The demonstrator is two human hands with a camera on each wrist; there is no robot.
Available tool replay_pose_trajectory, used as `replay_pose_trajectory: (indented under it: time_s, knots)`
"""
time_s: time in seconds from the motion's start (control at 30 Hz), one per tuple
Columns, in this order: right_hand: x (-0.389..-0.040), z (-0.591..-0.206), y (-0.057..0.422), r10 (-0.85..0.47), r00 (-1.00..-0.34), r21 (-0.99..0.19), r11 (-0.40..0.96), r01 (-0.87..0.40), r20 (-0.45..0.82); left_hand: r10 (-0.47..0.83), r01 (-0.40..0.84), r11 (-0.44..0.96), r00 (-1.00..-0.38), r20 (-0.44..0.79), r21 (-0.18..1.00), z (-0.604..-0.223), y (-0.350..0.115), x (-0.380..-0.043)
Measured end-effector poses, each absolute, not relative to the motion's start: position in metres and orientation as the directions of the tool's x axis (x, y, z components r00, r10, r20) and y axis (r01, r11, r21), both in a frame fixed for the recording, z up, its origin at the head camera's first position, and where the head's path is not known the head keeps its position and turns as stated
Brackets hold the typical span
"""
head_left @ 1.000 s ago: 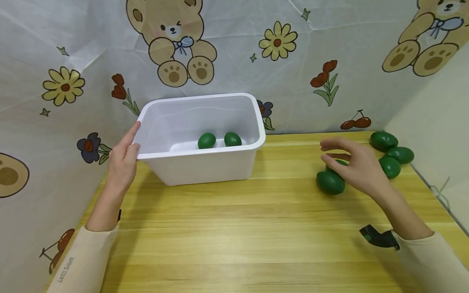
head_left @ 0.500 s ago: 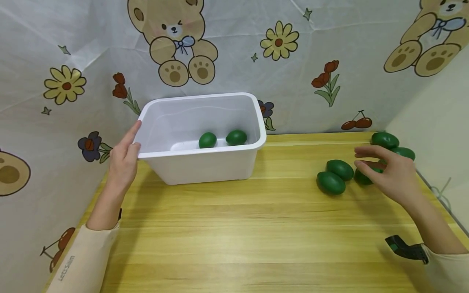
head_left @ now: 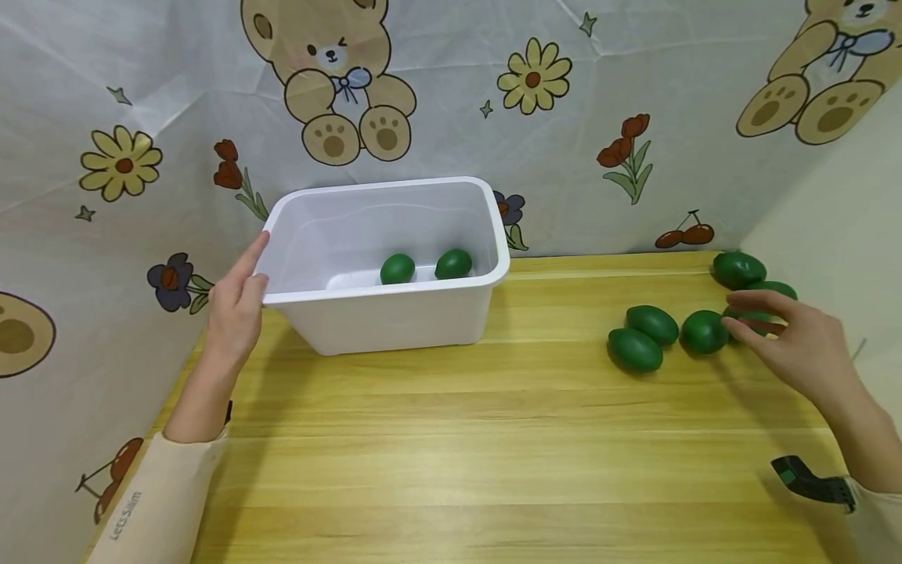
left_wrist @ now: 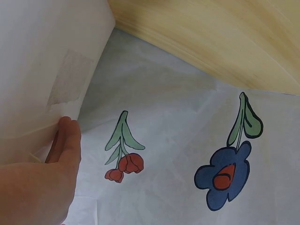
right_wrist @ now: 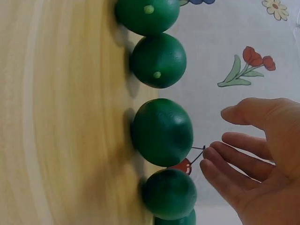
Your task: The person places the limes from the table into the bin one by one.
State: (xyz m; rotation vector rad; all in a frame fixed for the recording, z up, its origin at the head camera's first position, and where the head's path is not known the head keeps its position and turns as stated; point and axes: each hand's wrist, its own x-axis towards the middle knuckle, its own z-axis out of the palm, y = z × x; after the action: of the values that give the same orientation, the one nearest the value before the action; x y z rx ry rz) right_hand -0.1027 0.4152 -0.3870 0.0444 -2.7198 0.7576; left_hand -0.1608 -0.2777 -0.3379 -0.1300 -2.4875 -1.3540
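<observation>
In the head view a white plastic bin (head_left: 395, 325) stands at the back left. My left hand (head_left: 236, 309) grips its left rim, thumb and index finger along the edge; in the left wrist view its fingers (left_wrist: 70, 140) reach behind that rim. Two limes lie inside, a left lime (head_left: 398, 269) and a right lime (head_left: 453, 264). At the right, my right hand (head_left: 806, 341) hovers with fingers parted, nothing between them. Its fingertips are near a single lime (head_left: 705, 333) and overlap a partly hidden lime behind. The right wrist view shows several limes (right_wrist: 163, 132) in a row beside the hand.
A front pair of limes, one lime (head_left: 635, 350) against another lime (head_left: 652, 325), lies on the wooden table (head_left: 451, 439). A lime (head_left: 737, 270) sits in the far right corner. A printed cloth (head_left: 458, 141) hangs behind the bin and a pale wall stands at the right.
My right hand has moved right, from over the front pair of limes toward the limes at the far right. The right lime in the bin has rolled slightly right. The left hand stays put.
</observation>
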Motion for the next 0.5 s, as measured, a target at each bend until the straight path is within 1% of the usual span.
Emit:
replay_pose_trajectory:
  time_s: [0.17, 0.4, 0.5]
  knots:
    - [-0.108, -0.393, 0.419, 0.013, -0.972, -0.468, 0.878, -0.100, 0.233, -0.065, 0.224, 0.555, -0.949, 0.310, 0.801, -0.338, -0.278, -0.161]
    - [-0.112, -0.396, 0.416, -0.087, -0.976, -0.399, 0.902, -0.163, 0.200, -0.067, 0.234, 0.554, -0.944, 0.323, 0.799, -0.339, -0.280, -0.163]
    - [-0.112, -0.399, 0.415, -0.113, -0.979, -0.372, 0.912, -0.170, 0.170, -0.071, 0.233, 0.557, -0.943, 0.325, 0.797, -0.340, -0.280, -0.163]
